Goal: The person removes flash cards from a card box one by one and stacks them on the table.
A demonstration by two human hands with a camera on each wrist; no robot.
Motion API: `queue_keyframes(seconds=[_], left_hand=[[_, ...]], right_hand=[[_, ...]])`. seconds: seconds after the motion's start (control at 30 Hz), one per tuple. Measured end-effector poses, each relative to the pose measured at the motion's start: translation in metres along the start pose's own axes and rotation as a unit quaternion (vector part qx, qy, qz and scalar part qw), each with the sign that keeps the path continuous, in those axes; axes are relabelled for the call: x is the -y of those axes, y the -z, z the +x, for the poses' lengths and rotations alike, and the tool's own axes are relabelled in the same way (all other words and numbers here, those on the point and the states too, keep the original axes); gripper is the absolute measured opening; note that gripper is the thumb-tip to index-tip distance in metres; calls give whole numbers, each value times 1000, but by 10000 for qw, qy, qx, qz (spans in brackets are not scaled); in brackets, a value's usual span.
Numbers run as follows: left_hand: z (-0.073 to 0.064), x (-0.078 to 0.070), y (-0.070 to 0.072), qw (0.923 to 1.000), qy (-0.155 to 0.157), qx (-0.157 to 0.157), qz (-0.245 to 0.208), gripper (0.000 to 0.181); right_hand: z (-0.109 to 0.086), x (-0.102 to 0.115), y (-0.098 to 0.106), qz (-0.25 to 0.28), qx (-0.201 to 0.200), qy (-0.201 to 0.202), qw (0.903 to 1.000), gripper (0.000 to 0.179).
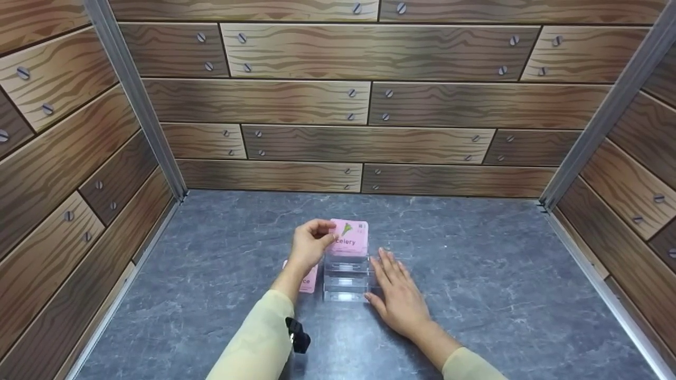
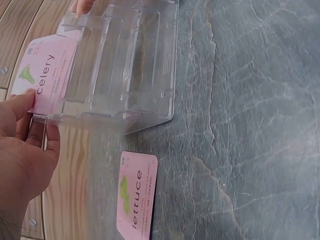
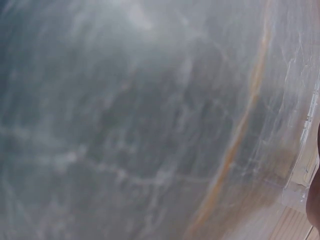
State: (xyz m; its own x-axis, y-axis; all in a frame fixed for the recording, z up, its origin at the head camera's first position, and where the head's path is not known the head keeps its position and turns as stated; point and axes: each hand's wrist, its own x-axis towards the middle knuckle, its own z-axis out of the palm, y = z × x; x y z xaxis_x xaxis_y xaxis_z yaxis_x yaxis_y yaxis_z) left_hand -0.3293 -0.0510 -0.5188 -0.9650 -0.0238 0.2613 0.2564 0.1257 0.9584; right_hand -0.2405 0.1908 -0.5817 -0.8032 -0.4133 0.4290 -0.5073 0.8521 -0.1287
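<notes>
Pinching one celery card [image 1: 353, 238] at one rack [image 1: 346, 282]; one lettuce card [image 2: 136, 196] beside.

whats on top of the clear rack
The pink celery card, pinched by the left hand, is at the top of the clear rack, toward the back. The card hides what is directly behind it.
</notes>
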Motion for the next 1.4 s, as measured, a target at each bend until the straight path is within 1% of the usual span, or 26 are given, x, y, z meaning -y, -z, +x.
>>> queue_keyframes(seconds=[0.27,0.53,0.77,0.9,1.07,1.3,1.4], left_hand=[[0,-1,2,9999,-66,17,-81,19],[-1,-2,5,9998,-78,18,-154,19],[-1,-4,6,9999,-30,7,-121,19],[-1,-4,6,9999,-56,1,-91,19],[-1,-4,6,10000,13,2,-76,19],[-3,-5,6,9999,127,-10,-104,22],[-3,-4,6,9998,188,-16,-40,24]], right_hand=[[0,1,2,39,255,-126,9996,81],[0,2,0,7,129,-157,9998,80],[0,1,0,23,217,-164,9996,81],[0,1,0,49,141,-122,9998,81],[0,0,-1,18,25,-70,10000,81],[0,0,-1,31,122,-109,9999,81],[0,0,-1,67,156,-100,9998,80]])
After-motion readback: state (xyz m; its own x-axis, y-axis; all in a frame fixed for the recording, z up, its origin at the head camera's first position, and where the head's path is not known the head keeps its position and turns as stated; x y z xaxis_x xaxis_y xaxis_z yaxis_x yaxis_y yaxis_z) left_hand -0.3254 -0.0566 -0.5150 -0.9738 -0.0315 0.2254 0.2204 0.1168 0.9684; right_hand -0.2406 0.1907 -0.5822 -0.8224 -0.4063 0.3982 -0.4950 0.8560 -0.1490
